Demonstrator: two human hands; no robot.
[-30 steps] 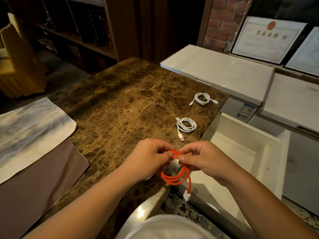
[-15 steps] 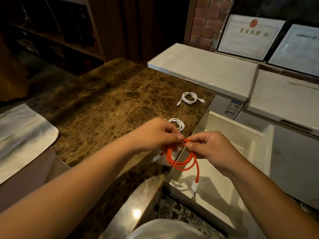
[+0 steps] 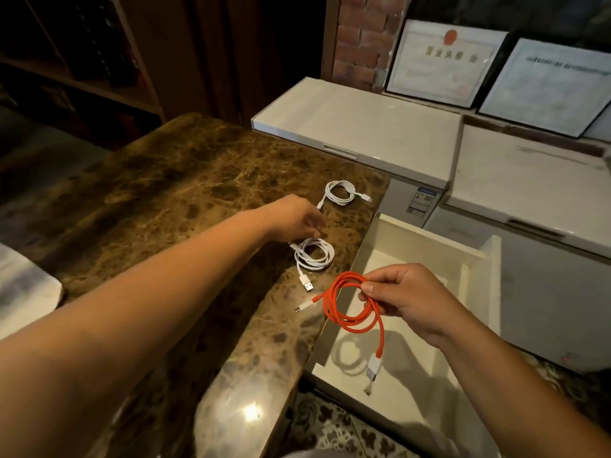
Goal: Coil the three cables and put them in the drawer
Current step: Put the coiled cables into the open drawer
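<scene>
- Now that your left hand [image 3: 294,216] has let go of the orange cable [image 3: 350,312], your right hand [image 3: 406,299] alone pinches its coil over the open drawer [image 3: 476,256].
- Your left grip, fingers loosely curled, reaches the nearer white cable [image 3: 314,256] on the counter [image 3: 165,200]; the farther white cable [image 3: 340,192] lies beyond.
- All three look coiled; nothing blocks the drawer.

Both forearms are bare to the frame edge, and a white garment [image 3: 317,453] shows at the bottom.
</scene>
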